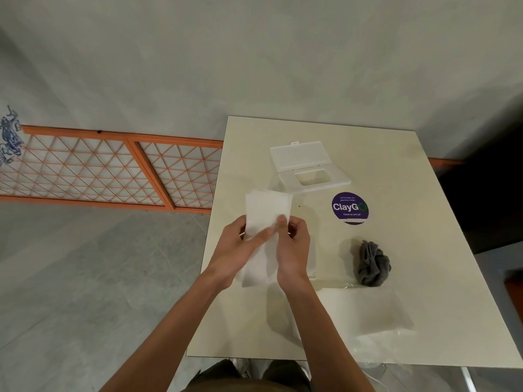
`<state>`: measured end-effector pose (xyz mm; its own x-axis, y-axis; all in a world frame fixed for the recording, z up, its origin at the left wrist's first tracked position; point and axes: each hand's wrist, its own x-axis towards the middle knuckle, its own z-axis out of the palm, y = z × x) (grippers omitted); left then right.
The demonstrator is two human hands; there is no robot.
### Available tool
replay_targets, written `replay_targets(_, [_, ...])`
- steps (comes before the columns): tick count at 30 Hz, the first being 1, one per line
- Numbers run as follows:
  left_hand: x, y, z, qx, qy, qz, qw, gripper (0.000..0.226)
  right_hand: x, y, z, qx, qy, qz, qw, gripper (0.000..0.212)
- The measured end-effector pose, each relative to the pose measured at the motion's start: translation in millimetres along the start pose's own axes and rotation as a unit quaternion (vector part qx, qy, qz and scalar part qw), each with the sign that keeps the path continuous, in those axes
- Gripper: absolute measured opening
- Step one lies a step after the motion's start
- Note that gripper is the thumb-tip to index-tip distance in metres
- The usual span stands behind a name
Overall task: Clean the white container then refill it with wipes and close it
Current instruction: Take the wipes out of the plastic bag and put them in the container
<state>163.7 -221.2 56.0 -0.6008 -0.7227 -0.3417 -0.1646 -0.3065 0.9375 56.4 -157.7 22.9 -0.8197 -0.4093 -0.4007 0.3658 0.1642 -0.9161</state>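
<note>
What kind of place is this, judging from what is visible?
Probably a shared pantry or canteen: the table carries a purple ClayGo sticker about keeping pantries clean, and an orange lattice screen stands nearby.

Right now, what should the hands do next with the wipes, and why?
Probably carry the wipes forward to the white box and line them up over it. The left hand and right hand both hold the stack, the box sits just beyond with its lid flipped open, and the grey cloth lies off to the right.
</note>
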Motion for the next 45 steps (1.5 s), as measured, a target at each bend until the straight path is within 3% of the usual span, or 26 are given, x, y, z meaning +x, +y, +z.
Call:
replay_targets(3, [9, -8, -7, 0.095, -0.016, 0.031, 0.995, 0.015, 2, -3, -6, -0.047, -0.017, -0.045, 0.998, 0.017])
replay_targets(6, [21, -3, -25, 0.263, -0.053, 0.078, 0.96, 0.012, 15, -14, -24, -0.118, -0.09, -0.137, 0.979, 0.06])
replay_targets(9, [33, 5, -38, 0.41, -0.122, 0.113, 0.897, 0.016, 27, -34, -42, -0.255, -0.193, -0.228, 0.92, 0.087])
replay_targets(11, [38, 15, -36, 0.476, -0.141, 0.139, 0.857, 0.027, 29, -51, -49, -0.312, -0.259, -0.233, 0.884, 0.075])
replay_targets(13, [41, 25, -31, 0.5, -0.132, 0.175, 0.838, 0.024, 32, -56, -52, -0.312, -0.273, -0.216, 0.884, 0.048])
replay_targets(15, [45, 31, -30, 0.487, -0.109, 0.183, 0.847, 0.009, 34, -53, -58, -0.301, -0.248, -0.211, 0.896, 0.028])
replay_targets(18, [46, 26, -47, 0.455, -0.06, 0.16, 0.874, 0.013, 33, -36, -75, -0.215, -0.197, -0.182, 0.939, 0.021])
replay_targets(22, [35, 0, -43, 0.297, 0.05, 0.149, 0.942, 0.011, 30, -12, -92, -0.154, -0.126, -0.173, 0.965, 0.022])
replay_targets(27, [23, -50, -24, 0.139, 0.064, 0.136, 0.979, 0.011, 27, 16, -92, -0.151, -0.103, -0.181, 0.966, 0.035])
replay_targets(31, [9, -64, -11, 0.13, 0.062, 0.145, 0.979, 0.049, 15, 11, -87, -0.15, -0.12, -0.215, 0.957, 0.064])
replay_targets(33, [5, -63, -7, 0.127, 0.068, 0.163, 0.976, 0.067, 12, 7, -85, -0.165, -0.118, -0.262, 0.943, 0.066])
replay_targets(37, [4, -55, -7, 0.237, 0.085, 0.215, 0.944, 0.06, 15, 11, -85, -0.257, -0.1, -0.341, 0.899, 0.062])
replay_targets(41, [10, -64, -15, 0.357, 0.047, 0.255, 0.897, 0.052, 17, 22, -88, -0.331, -0.102, -0.336, 0.876, 0.062])
replay_targets(45, [11, -69, -17, 0.354, 0.046, 0.24, 0.903, 0.048, 17, 26, -86, -0.342, -0.083, -0.345, 0.87, 0.055])
